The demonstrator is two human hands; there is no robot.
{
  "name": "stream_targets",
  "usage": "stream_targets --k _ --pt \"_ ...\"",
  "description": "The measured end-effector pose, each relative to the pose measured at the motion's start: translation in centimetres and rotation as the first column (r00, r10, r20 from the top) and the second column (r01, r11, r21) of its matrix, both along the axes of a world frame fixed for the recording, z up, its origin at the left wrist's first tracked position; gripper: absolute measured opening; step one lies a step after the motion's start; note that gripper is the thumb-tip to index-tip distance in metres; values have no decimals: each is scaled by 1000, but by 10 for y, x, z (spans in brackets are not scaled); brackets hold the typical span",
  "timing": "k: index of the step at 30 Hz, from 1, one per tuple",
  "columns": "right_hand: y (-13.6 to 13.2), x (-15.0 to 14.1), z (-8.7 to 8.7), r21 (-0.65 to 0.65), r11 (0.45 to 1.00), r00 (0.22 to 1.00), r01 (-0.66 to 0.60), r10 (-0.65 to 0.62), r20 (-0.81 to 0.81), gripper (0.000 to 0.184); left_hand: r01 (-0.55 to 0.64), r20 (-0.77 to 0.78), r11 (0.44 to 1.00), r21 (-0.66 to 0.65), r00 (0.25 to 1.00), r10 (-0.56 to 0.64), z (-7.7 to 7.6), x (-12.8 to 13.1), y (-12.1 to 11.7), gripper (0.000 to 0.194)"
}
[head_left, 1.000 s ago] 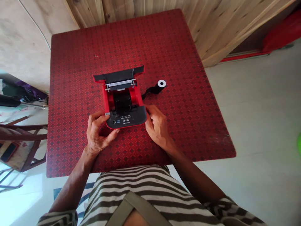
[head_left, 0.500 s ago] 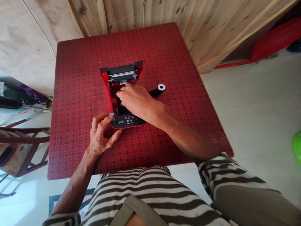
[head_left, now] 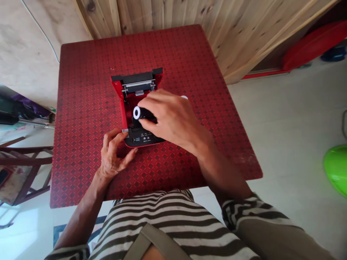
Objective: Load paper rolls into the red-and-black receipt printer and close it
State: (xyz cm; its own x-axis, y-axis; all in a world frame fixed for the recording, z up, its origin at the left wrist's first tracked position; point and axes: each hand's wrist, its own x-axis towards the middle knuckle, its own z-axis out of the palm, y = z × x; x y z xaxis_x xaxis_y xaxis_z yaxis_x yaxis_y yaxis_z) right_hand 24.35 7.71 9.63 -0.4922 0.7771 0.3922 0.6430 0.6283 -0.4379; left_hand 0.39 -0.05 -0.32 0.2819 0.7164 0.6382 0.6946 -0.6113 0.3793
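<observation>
A red and black label printer (head_left: pixel 145 140) stands on the table with its lid (head_left: pixel 138 80) raised, showing a roller and metal bars inside. My left hand (head_left: pixel 112 153) grips its near left corner, fingertips on the grey piece and thumb by the front edge. Over the printer's open bay, my right hand (head_left: pixel 173 115) pinches a black ribbon roll (head_left: pixel 145 113) with a white core end facing left. The roll's right part is hidden by the hand. Behind the right hand, only the white end of another roll (head_left: pixel 184 97) peeks out.
The table (head_left: pixel 89 90) has a red patterned cover and stands against a wooden plank wall (head_left: pixel 162 18). A wooden chair (head_left: pixel 29 162) is at the left. To the right, a green round object (head_left: pixel 337 168) rests on the floor.
My right hand has risen out of the printer bay and shifted right, with the ribbon roll now visible in its fingers. My left hand keeps its place at the printer's corner.
</observation>
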Motion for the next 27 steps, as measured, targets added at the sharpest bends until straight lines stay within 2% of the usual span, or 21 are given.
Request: stream_targets --k 3,5,7,9,12,14,17,20,22,23,25,27 --pt "-26 39 9 -63 995 947 76 -92 -308 19 8 -14 1000 6 1000 -8 -1 -2 1 69" --pt "-44 65 1 -186 973 870 136 -207 -447 25 7 -15 1000 17 1000 -7 -1 -2 2 69" --pt "-60 85 -19 -327 927 798 186 -336 -500 29 10 -8 1000 25 1000 -10 -2 -3 2 69" --pt "-74 93 -46 -442 873 750 208 -432 -501 30 15 8 999 31 1000 -15 -2 -3 3 70" --pt "-88 90 -84 -545 813 719 206 -504 -479 32 14 25 1000 27 1000 -15 -4 -3 3 71" --pt "-93 82 -101 -566 800 716 199 -513 -474 33 8 37 1000 11 999 -9 -4 -3 3 73" --pt "-95 77 -107 -555 808 734 197 -497 -463 32 7 61 1000 4 998 -7 -5 -2 2 73" --pt "-95 86 -99 -583 799 781 151 -458 -425 43 15 71 1000 12 997 -16 -4 -2 2 72" --pt "-89 98 -94 -611 785 776 104 -448 -443 48 20 68 1000 13 997 -21 -4 -2 3 72" --pt "-83 104 -93 -611 785 755 104 -462 -465 45 24 64 1000 15 998 -24 -4 -2 3 72" --pt "-63 114 -98 -565 804 698 184 -512 -501 34 29 58 999 17 998 -30 -4 -2 3 73" --pt "-35 120 -110 -486 824 665 292 -540 -516 31 32 54 999 20 998 -33 -4 -3 3 74"
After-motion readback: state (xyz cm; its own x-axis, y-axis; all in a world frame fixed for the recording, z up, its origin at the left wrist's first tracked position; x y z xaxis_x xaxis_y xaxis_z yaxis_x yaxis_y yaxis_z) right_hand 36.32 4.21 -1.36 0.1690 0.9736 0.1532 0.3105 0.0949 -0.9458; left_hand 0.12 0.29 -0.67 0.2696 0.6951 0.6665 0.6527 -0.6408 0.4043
